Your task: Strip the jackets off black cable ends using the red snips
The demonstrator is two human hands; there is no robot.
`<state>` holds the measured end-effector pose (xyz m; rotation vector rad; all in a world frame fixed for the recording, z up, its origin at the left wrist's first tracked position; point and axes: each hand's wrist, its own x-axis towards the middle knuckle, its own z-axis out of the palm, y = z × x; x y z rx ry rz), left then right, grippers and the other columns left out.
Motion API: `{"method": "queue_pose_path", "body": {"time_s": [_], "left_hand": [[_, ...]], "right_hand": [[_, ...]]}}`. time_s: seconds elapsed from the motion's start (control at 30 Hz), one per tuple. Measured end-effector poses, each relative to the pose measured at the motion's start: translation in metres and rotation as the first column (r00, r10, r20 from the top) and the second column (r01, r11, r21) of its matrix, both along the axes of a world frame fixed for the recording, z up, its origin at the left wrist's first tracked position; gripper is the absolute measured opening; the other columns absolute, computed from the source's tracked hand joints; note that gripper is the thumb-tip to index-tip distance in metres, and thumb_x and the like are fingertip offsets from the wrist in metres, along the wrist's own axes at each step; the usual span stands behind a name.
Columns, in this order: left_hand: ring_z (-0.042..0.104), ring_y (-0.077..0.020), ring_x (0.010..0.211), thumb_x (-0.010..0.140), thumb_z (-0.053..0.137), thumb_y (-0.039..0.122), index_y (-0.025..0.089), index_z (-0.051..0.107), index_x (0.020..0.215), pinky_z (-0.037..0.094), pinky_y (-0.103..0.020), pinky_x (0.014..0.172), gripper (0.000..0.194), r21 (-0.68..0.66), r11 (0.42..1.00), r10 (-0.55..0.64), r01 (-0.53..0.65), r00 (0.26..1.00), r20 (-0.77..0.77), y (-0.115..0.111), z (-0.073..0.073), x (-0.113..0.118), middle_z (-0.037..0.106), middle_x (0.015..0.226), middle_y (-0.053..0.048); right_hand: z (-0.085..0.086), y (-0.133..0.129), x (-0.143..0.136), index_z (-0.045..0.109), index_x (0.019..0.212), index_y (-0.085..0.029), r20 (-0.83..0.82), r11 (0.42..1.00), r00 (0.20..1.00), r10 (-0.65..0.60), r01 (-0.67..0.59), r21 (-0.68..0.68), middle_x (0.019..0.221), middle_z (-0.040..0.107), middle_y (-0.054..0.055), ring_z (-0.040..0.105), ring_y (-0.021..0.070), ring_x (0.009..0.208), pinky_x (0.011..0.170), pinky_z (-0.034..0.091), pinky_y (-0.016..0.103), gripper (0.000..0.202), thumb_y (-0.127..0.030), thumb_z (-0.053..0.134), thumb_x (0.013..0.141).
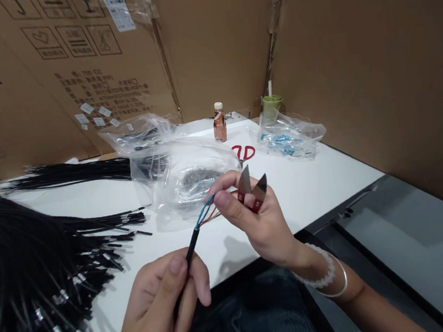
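My left hand (165,296) is closed around a black cable (192,244), thumb on top, with the stripped end pointing up and right. Thin coloured wires (205,212), blue and orange-red among them, fan out of the sheath. The thumb and forefinger of my right hand (256,220) pinch the blue wire near its tip. Tucked in the same hand are red-handled snips (252,190), their two blades pointing up and spread apart; their grips are hidden by the fingers.
A large bundle of black cables (27,268) covers the left side, with more cables (77,173) behind. Clear plastic bags (190,169) lie mid-table. Farther back are red loop handles (248,153), a bottle (219,124), a green cup (272,108) and a bag of blue pieces (289,141). Cardboard (218,46) walls the back.
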<state>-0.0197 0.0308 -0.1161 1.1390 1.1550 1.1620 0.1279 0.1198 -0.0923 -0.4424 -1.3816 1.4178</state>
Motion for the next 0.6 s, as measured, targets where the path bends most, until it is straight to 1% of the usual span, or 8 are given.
{"method": "queue_pose_path", "body": {"time_s": [0.07, 0.13, 0.17, 0.27, 0.33, 0.4, 0.53, 0.6], "left_hand": [[0.012, -0.0087, 0.034, 0.093, 0.043, 0.055, 0.023, 0.057, 0.058, 0.009, -0.028, 0.042, 0.05, -0.026, 1.0, 0.002, -0.002, 1.0, 0.014, 0.0, 0.0, 0.001, 0.027, 0.028, 0.006], [0.012, -0.0085, 0.034, 0.092, 0.043, 0.057, 0.023, 0.056, 0.055, 0.009, -0.028, 0.043, 0.052, -0.035, 0.999, 0.014, -0.013, 1.0, 0.027, 0.001, 0.0, 0.001, 0.026, 0.027, 0.006], [0.012, -0.0083, 0.034, 0.092, 0.044, 0.058, 0.022, 0.055, 0.055, 0.009, -0.028, 0.044, 0.052, -0.037, 0.999, 0.021, -0.02, 0.999, 0.033, 0.001, 0.0, 0.001, 0.026, 0.028, 0.006], [0.011, -0.0073, 0.034, 0.091, 0.046, 0.058, 0.022, 0.054, 0.055, 0.009, -0.028, 0.045, 0.052, -0.059, 0.998, 0.035, -0.033, 0.998, 0.044, 0.0, 0.001, 0.002, 0.027, 0.028, 0.007], [0.011, -0.0077, 0.035, 0.091, 0.047, 0.056, 0.022, 0.054, 0.055, 0.008, -0.029, 0.046, 0.051, -0.072, 0.996, 0.058, -0.055, 0.997, 0.046, -0.001, 0.002, 0.003, 0.026, 0.028, 0.007], [0.012, -0.0084, 0.035, 0.091, 0.048, 0.057, 0.022, 0.054, 0.054, 0.007, -0.029, 0.046, 0.051, -0.071, 0.995, 0.072, -0.068, 0.996, 0.052, -0.001, 0.003, 0.004, 0.025, 0.028, 0.006], [0.01, -0.008, 0.036, 0.092, 0.046, 0.056, 0.022, 0.057, 0.056, 0.013, -0.029, 0.046, 0.051, -0.032, 0.995, 0.098, -0.096, 0.992, 0.08, 0.001, 0.002, 0.006, 0.028, 0.029, 0.007], [0.01, -0.0073, 0.035, 0.093, 0.046, 0.054, 0.022, 0.053, 0.055, 0.017, -0.028, 0.046, 0.051, 0.014, 0.996, 0.082, -0.085, 0.986, 0.146, 0.004, -0.001, 0.006, 0.026, 0.028, 0.008]], "right_hand": [[0.002, -0.001, 0.003, 0.063, 0.085, -0.02, 0.028, 0.999, 0.999, -0.036, 0.036, 0.012, 0.052, 0.039, -0.006, 0.028, 0.008, 0.045, 0.04, 0.021, 0.024, 0.036, -0.052, 0.078, 0.076], [0.004, -0.003, 0.005, 0.067, 0.09, -0.02, 0.056, 1.0, 0.998, -0.019, 0.019, 0.001, 0.048, 0.036, -0.007, 0.025, 0.0081, 0.044, 0.04, 0.019, 0.024, 0.035, -0.049, 0.079, 0.075], [0.005, -0.005, 0.005, 0.068, 0.09, -0.02, 0.066, 1.0, 0.998, -0.006, 0.007, -0.015, 0.048, 0.036, -0.007, 0.025, 0.0083, 0.044, 0.041, 0.019, 0.024, 0.035, -0.049, 0.08, 0.075], [0.007, -0.008, 0.003, 0.064, 0.08, -0.019, 0.047, 0.998, 0.999, -0.005, 0.008, -0.062, 0.051, 0.045, -0.005, 0.03, 0.0085, 0.045, 0.042, 0.025, 0.024, 0.034, -0.047, 0.083, 0.071], [0.007, -0.009, 0.0, 0.061, 0.076, -0.02, 0.02, 0.996, 0.999, -0.026, 0.028, -0.081, 0.05, 0.045, -0.005, 0.03, 0.0081, 0.044, 0.041, 0.027, 0.024, 0.033, -0.044, 0.083, 0.07], [0.005, -0.009, -0.002, 0.058, 0.074, -0.021, 0.018, 0.995, 0.999, -0.05, 0.051, -0.081, 0.048, 0.042, -0.007, 0.029, 0.0079, 0.042, 0.04, 0.027, 0.024, 0.032, -0.042, 0.083, 0.071], [0.0, -0.01, -0.004, 0.059, 0.075, -0.022, 0.021, 0.996, 0.998, -0.061, 0.062, -0.062, 0.047, 0.04, -0.007, 0.032, 0.0092, 0.042, 0.039, 0.027, 0.024, 0.027, -0.039, 0.08, 0.075], [-0.003, -0.013, -0.005, 0.059, 0.078, -0.022, 0.011, 0.997, 0.999, -0.05, 0.051, -0.05, 0.046, 0.039, -0.008, 0.031, 0.0089, 0.041, 0.039, 0.026, 0.024, 0.023, -0.035, 0.078, 0.077]]}}
